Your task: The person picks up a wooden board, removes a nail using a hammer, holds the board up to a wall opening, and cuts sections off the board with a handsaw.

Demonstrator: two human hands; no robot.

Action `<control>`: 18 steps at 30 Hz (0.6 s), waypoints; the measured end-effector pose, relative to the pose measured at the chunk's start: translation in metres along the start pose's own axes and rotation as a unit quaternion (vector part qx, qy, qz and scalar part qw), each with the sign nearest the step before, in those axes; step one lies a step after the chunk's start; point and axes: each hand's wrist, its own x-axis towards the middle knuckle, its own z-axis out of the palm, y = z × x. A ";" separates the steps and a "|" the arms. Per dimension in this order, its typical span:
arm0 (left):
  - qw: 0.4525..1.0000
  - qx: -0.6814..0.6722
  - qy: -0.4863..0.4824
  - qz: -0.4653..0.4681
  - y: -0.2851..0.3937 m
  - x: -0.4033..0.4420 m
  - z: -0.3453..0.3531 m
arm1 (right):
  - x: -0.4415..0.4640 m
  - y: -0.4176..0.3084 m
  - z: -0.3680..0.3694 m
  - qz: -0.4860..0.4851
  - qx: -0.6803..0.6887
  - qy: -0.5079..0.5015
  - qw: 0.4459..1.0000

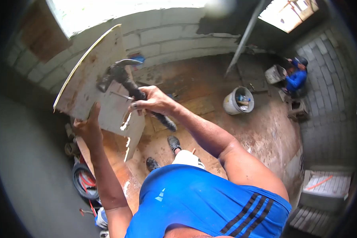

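The left hand (89, 129) is pinching the plywood board (85, 87) at its lower edge above the floor (261, 129), thumb resting on its face; the right hand (158, 102) is clasping the hammer (125, 79) before the board's right edge.

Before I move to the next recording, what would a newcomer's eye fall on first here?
First, left of centre, the dark claw hammer in the right grip, seen against the ragged-edged board that the left grip holds. Next, the wearer's bright blue shirt across the bottom middle. Then, at upper right, another person in blue beside a whitish bucket.
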 end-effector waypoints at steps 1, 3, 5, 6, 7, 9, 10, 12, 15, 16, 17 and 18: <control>1.000 -0.009 -0.019 -0.001 -0.005 -0.001 -0.003 | -0.006 -0.006 0.003 -0.004 0.051 0.006 0.999; 0.987 0.143 -0.049 0.053 -0.010 -0.002 -0.005 | -0.003 -0.006 0.004 -0.045 0.041 0.042 0.997; 0.996 0.059 -0.054 0.030 0.013 -0.009 0.016 | -0.009 -0.016 0.001 -0.028 -0.019 0.096 0.995; 0.999 -0.015 -0.040 0.005 0.020 -0.012 0.021 | -0.007 -0.011 0.000 -0.041 -0.063 0.116 0.990; 0.998 -0.009 -0.054 -0.014 0.018 -0.012 0.020 | -0.007 -0.007 -0.005 -0.043 -0.062 0.124 0.989; 0.999 0.007 -0.049 -0.010 0.023 -0.016 0.024 | -0.003 -0.001 -0.019 -0.084 -0.128 0.125 0.980; 0.999 0.022 -0.038 -0.010 0.025 -0.018 0.029 | -0.005 0.005 -0.025 -0.085 -0.126 0.130 0.980; 0.998 0.026 -0.056 -0.026 0.029 -0.018 0.034 | -0.009 0.013 -0.036 -0.102 -0.122 0.123 0.980; 0.996 0.064 -0.052 -0.017 0.025 -0.015 0.045 | -0.027 0.008 -0.032 -0.047 -0.121 0.095 0.987; 0.994 0.098 -0.038 0.002 0.017 -0.013 0.048 | -0.035 -0.005 -0.034 0.000 -0.107 0.075 0.991; 0.994 0.100 -0.043 0.000 -0.001 -0.001 0.042 | -0.040 -0.014 -0.045 0.003 -0.147 0.068 0.987; 0.948 0.179 -0.094 0.245 -0.028 0.023 0.025 | -0.042 -0.023 -0.063 0.007 -0.188 0.061 0.980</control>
